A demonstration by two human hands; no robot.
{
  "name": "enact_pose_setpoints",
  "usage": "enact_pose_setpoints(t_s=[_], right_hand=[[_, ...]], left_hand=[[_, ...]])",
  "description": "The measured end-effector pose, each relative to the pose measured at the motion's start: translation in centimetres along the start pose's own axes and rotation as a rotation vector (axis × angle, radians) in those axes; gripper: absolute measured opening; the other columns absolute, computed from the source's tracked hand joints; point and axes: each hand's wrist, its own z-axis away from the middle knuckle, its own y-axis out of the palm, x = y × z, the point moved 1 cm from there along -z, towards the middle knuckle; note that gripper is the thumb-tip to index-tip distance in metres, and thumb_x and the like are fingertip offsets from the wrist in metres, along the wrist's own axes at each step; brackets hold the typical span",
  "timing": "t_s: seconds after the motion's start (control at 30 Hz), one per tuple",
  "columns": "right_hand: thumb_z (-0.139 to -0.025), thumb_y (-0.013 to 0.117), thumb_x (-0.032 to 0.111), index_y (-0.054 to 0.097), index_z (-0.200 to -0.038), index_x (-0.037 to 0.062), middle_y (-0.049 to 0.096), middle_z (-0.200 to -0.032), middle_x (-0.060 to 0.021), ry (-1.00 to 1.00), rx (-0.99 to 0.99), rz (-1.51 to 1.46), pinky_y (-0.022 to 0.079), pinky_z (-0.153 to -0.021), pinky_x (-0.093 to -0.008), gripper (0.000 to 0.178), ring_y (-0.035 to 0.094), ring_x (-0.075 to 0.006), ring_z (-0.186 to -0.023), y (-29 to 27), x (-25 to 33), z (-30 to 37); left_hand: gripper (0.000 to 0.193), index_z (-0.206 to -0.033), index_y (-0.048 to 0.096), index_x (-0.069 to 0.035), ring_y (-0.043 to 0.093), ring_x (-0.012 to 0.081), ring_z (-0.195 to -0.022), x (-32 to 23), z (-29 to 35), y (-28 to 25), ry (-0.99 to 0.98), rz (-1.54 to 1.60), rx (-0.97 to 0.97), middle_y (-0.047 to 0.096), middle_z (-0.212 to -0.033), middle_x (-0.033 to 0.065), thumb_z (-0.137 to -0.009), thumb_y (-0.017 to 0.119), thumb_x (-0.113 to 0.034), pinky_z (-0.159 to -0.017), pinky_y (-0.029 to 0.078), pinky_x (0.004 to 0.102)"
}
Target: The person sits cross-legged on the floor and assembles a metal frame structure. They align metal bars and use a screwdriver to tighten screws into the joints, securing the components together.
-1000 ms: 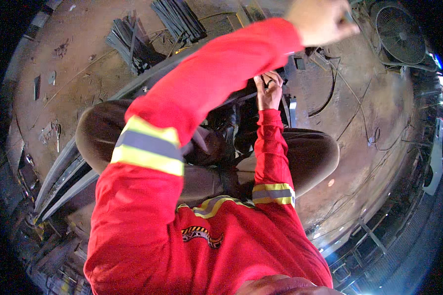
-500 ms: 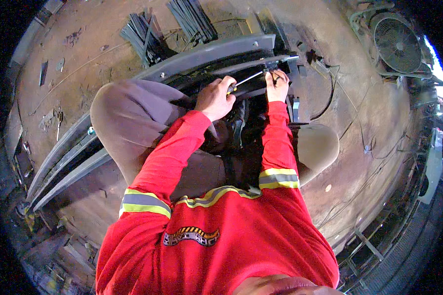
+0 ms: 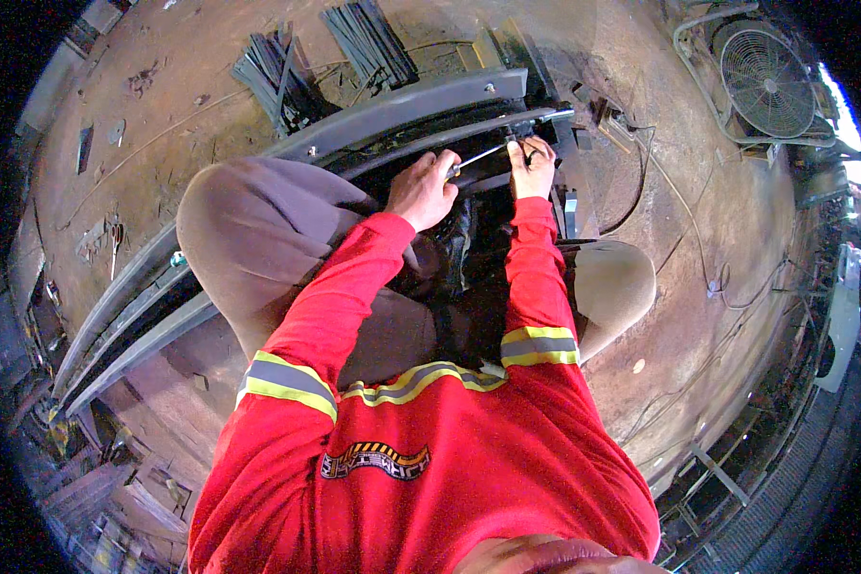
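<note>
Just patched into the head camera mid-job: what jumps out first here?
The red jacket with reflective bands fills the lower middle. Above it, the left hand grips a slim metal tool whose tip meets the right hand at the end of long curved steel bars crossing the dusty floor. A round fan sits at upper right, bundles of dark strips at the top.

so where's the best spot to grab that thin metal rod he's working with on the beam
Probably its near end, where the left hand already wraps it. The thin metal rod slants from there up to the right hand at the curved steel beam, so come from the lower left, along its length.
</note>
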Motion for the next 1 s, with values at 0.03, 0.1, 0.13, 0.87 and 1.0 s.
enact_pose_setpoints(t_s=[0.03, 0.1, 0.13, 0.87, 1.0], right_hand=[[-0.073, 0.072, 0.017, 0.064, -0.079, 0.0005, 0.060, -0.094, -0.0082, 0.006, 0.009, 0.000, 0.040, -0.090, -0.0365, 0.019, 0.047, -0.0267, -0.104, 0.0, 0.1, 0.0], [-0.073, 0.071, 0.016, 0.064, -0.081, 0.0006, 0.059, -0.096, -0.0092, 0.015, 0.029, 0.001, 0.040, -0.090, -0.0366, 0.019, 0.047, -0.0270, -0.104, -0.1, 0.3, 0.0], [-0.073, 0.071, 0.016, 0.064, -0.082, 0.0004, 0.059, -0.097, -0.0098, 0.024, 0.048, -0.005, 0.039, -0.091, -0.0368, 0.019, 0.046, -0.0274, -0.105, -0.2, 0.3, -0.1], [-0.072, 0.070, 0.022, 0.063, -0.090, -0.0002, 0.057, -0.103, -0.0133, -0.047, 0.195, 0.082, 0.037, -0.094, -0.0388, 0.030, 0.041, -0.0298, -0.112, -0.9, 0.2, 0.2], [-0.072, 0.070, 0.022, 0.064, -0.090, 0.0000, 0.058, -0.103, -0.0131, -0.027, 0.183, 0.123, 0.037, -0.094, -0.0389, 0.029, 0.041, -0.0299, -0.112, -2.4, 0.3, 0.9]], left_hand=[[0.034, -0.106, 0.050, -0.011, 0.057, 0.0343, -0.089, 0.1, -0.1, 0.0, 0.004, 0.017, -0.008, 0.056, -0.093, 0.0134, -0.074, 0.059, -0.007, -0.074, 0.046, 0.0423], [0.035, -0.105, 0.051, -0.010, 0.058, 0.0330, -0.085, 0.7, -0.4, 0.3, 0.051, 0.030, -0.046, 0.057, -0.090, 0.0133, -0.071, 0.060, -0.004, -0.072, 0.047, 0.0411], [0.035, -0.104, 0.052, -0.009, 0.058, 0.0324, -0.084, 0.4, -0.7, -0.1, 0.078, 0.035, -0.064, 0.057, -0.088, 0.0133, -0.070, 0.061, -0.002, -0.071, 0.048, 0.0405], [0.016, -0.084, 0.065, -0.011, 0.064, 0.0291, -0.076, -11.0, -22.9, 15.4, 0.387, -0.302, 0.192, 0.065, -0.080, 0.0103, -0.079, 0.056, -0.024, -0.057, 0.051, 0.0425], [0.022, -0.096, 0.067, -0.013, 0.066, 0.0240, -0.085, -13.2, -22.6, 16.7, 0.266, -0.438, 0.294, 0.068, -0.094, 0.0049, -0.082, 0.050, -0.014, -0.059, 0.052, 0.0418]])
